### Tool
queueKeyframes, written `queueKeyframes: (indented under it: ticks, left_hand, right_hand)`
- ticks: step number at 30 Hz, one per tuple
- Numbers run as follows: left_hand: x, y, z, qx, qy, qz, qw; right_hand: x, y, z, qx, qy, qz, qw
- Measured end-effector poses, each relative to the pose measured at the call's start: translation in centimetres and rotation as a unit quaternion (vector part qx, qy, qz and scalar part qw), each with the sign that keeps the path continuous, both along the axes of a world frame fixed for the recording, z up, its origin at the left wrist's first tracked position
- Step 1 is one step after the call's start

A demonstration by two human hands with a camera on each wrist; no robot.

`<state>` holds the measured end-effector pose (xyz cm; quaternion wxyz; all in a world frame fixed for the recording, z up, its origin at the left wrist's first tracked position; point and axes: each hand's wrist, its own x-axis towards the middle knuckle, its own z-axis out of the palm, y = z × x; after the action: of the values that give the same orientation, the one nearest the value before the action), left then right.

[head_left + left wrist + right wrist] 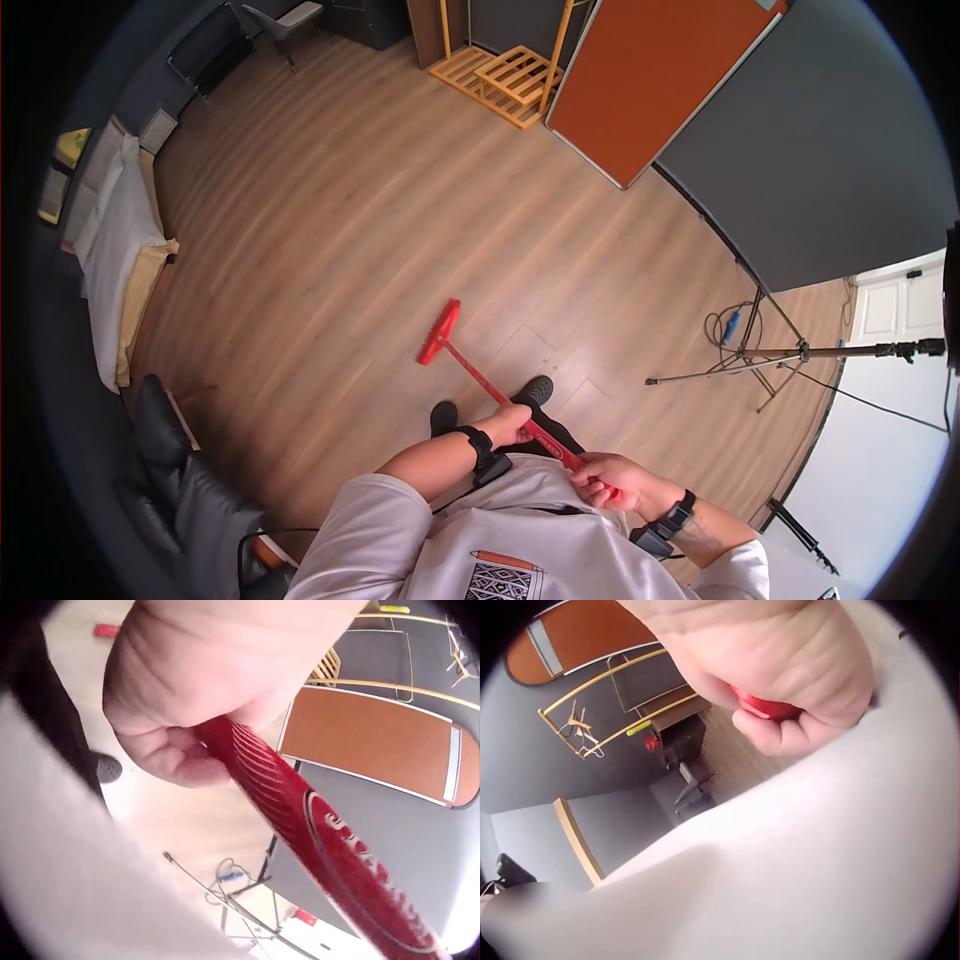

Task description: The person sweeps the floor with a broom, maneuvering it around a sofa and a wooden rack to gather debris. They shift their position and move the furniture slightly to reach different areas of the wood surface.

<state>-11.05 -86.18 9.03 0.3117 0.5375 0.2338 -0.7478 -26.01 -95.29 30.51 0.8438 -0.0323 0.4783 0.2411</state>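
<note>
A red long-handled brush slants across the front of the body, its wide toothed or bristled head up and left, over the floor ahead of the feet. My left hand grips the handle around its middle. Curled fingers of that hand show in the left wrist view, with pale lettering on the handle beyond them. Close to the handle's end, my right hand holds on. In the right wrist view the right hand wraps the rounded red handle end; its palm side hides the rest.
Wooden floor spreads ahead of the shoes. To the right stand a tripod and a coiled cable with a blue part. An orange board and wooden rack are at the back; a bed lies left.
</note>
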Motion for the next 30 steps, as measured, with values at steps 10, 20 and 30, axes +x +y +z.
queueKeyframes:
  ticks: [10, 20, 30]
  left_hand:
    - [-3.3, -8.1, -2.7, -0.043, 0.021, -0.035, 0.998]
    - [-5.7, -13.3, 0.7, -0.079, 0.031, 0.015, 0.996]
    - [-3.3, -19.0, -3.7, -0.004, -0.042, 0.046, 0.998]
  right_hand:
    - [-2.5, -6.2, -2.4, 0.048, 0.068, -0.104, 0.991]
    - [-5.4, -12.2, 2.0, 0.017, 0.037, -0.055, 0.998]
    - [-4.4, -15.1, -3.8, 0.107, 0.031, -0.180, 0.977]
